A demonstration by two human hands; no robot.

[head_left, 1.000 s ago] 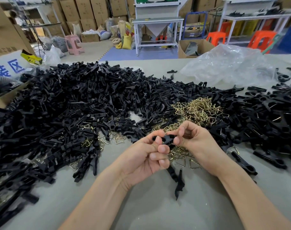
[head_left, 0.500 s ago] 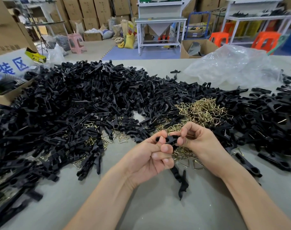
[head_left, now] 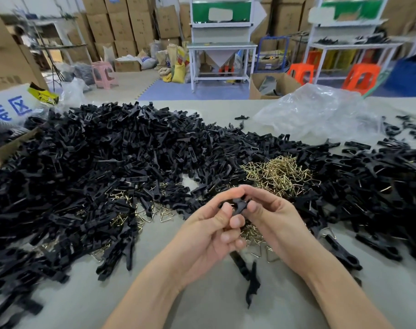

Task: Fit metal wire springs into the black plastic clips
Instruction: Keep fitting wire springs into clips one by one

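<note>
Both hands [head_left: 240,224] pinched around one black clip [head_left: 239,206] between them.

Blue characters "装区" stand on a white sign [head_left: 8,106] at left; brown-box [head_left: 5,79] print seems illegible.

**Clips and springs on the worktop**

One black plastic clip [head_left: 239,207] sits pinched above the worktop, tilted, mostly hidden by fingers. A huge heap of black clips [head_left: 102,176] spreads from 9 to 12 o'clock of it, and another mound [head_left: 378,186] lies at 2 to 3 o'clock. The brass-coloured wire springs [head_left: 279,173] — small bent triangles — pile at 1 o'clock. Two loose clips [head_left: 247,274] lie at 6 o'clock, crossing each other.
</note>
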